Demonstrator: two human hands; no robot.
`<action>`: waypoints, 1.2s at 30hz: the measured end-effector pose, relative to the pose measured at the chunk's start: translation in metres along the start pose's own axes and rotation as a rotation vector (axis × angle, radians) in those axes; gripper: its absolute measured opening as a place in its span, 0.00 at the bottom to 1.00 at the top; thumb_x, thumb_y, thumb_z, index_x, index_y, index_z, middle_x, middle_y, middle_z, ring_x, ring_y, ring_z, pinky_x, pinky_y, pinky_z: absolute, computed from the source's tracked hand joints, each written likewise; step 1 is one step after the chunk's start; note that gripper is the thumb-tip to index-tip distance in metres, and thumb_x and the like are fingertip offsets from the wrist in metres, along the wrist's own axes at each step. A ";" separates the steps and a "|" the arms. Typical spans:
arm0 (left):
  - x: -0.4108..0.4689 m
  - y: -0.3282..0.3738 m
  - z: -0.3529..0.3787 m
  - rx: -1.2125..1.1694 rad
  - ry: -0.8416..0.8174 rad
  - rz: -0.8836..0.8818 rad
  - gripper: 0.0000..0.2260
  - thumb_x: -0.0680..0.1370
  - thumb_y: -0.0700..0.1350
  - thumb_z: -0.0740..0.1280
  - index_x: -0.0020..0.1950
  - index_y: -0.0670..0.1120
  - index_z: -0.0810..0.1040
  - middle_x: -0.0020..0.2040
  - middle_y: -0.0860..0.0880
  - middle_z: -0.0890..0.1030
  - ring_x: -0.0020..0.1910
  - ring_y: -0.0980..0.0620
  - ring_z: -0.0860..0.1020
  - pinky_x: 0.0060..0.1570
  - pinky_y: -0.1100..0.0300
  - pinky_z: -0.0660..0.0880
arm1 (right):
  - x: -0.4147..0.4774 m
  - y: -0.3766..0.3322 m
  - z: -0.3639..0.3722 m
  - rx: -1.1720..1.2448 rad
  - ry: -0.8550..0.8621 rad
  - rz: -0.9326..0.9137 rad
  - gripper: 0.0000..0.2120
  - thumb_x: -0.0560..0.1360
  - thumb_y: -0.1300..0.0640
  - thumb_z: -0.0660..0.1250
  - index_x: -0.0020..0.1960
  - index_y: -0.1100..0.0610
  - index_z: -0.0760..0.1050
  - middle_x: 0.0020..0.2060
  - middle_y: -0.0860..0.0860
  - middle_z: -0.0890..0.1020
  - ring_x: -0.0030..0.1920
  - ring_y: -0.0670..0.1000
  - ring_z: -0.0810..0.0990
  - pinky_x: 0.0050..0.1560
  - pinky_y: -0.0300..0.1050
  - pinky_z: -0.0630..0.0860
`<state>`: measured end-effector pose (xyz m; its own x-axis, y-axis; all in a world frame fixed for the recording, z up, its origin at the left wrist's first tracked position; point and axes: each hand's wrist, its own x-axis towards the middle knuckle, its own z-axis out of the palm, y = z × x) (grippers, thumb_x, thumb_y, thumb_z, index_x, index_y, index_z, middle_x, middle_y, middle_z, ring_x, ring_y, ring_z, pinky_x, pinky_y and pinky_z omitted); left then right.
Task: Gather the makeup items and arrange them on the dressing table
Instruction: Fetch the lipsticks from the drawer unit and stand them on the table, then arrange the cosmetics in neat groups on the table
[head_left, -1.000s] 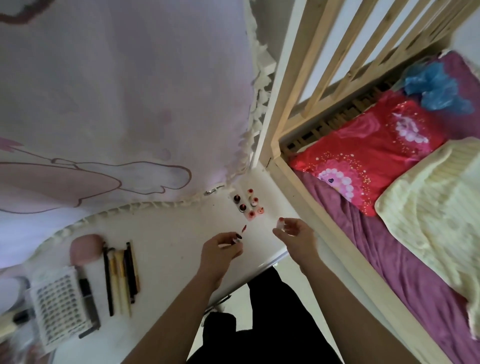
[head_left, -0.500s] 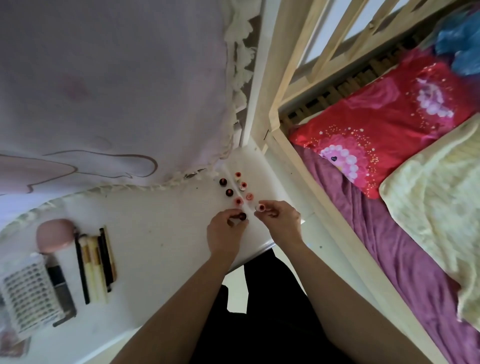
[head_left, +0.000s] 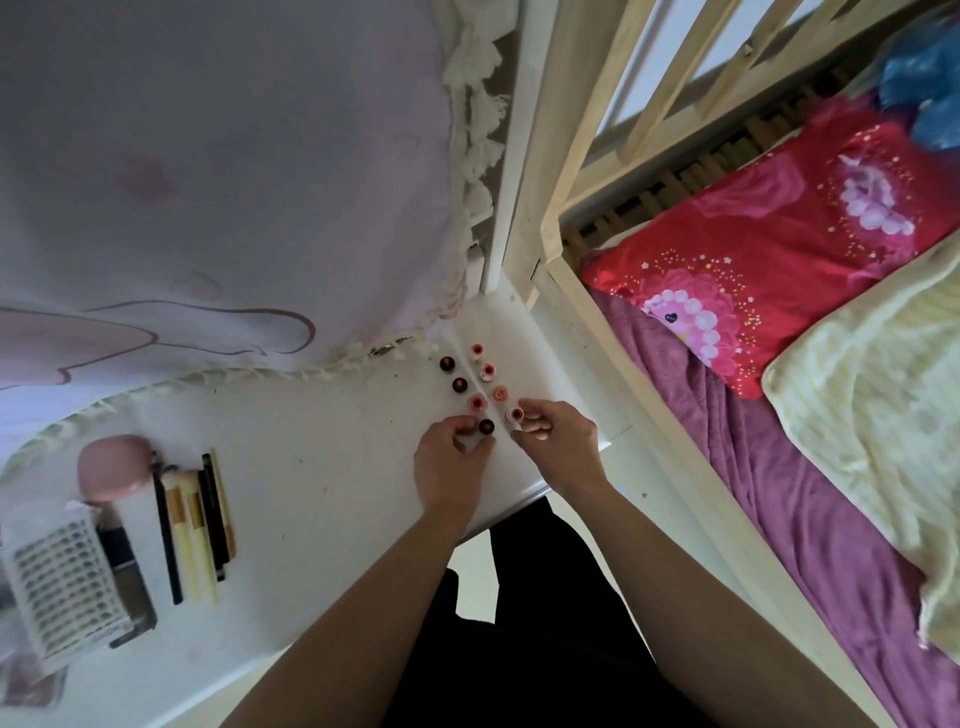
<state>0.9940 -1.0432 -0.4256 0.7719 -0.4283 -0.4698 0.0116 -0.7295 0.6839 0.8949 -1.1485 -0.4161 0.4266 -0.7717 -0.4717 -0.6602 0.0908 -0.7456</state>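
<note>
Several small lipsticks stand upright in two short rows on the white dressing table, among them a dark one and a pink one. My left hand pinches a dark lipstick at the near end of the left row. My right hand holds a pink lipstick at the near end of the right row. Both lipsticks stand on or just above the table top.
Several makeup brushes and pencils lie side by side at the left, beside a pink sponge and a white lash tray. A pale fringed cloth hangs behind. A wooden bed frame with a red pillow stands at the right.
Both hands went forward from the table's front edge to the lipstick rows and set their lipsticks down at the near ends. The camera tilted and moved closer.
</note>
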 end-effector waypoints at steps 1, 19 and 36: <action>0.000 -0.002 -0.003 0.015 -0.023 0.017 0.12 0.70 0.46 0.76 0.51 0.50 0.80 0.47 0.55 0.79 0.43 0.55 0.76 0.49 0.61 0.73 | -0.001 0.002 -0.001 -0.021 0.005 0.011 0.11 0.71 0.60 0.74 0.53 0.51 0.83 0.43 0.47 0.81 0.43 0.46 0.82 0.53 0.38 0.78; -0.040 -0.122 -0.183 0.243 -0.115 0.102 0.18 0.78 0.50 0.66 0.66 0.48 0.74 0.62 0.48 0.74 0.62 0.49 0.74 0.63 0.56 0.70 | -0.094 -0.029 0.109 -0.435 -0.209 0.082 0.19 0.74 0.53 0.67 0.64 0.53 0.76 0.59 0.56 0.77 0.57 0.55 0.79 0.60 0.46 0.74; -0.068 -0.260 -0.323 0.412 0.399 0.041 0.18 0.71 0.45 0.74 0.59 0.44 0.78 0.63 0.39 0.77 0.61 0.35 0.75 0.58 0.38 0.72 | -0.134 -0.173 0.297 -0.719 -0.519 -0.491 0.22 0.79 0.51 0.63 0.72 0.50 0.67 0.66 0.54 0.68 0.61 0.56 0.75 0.59 0.49 0.76</action>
<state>1.1437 -0.6518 -0.3907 0.9477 -0.2841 -0.1456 -0.2100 -0.8983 0.3859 1.1351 -0.8741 -0.3637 0.8539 -0.2375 -0.4631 -0.4823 -0.6955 -0.5326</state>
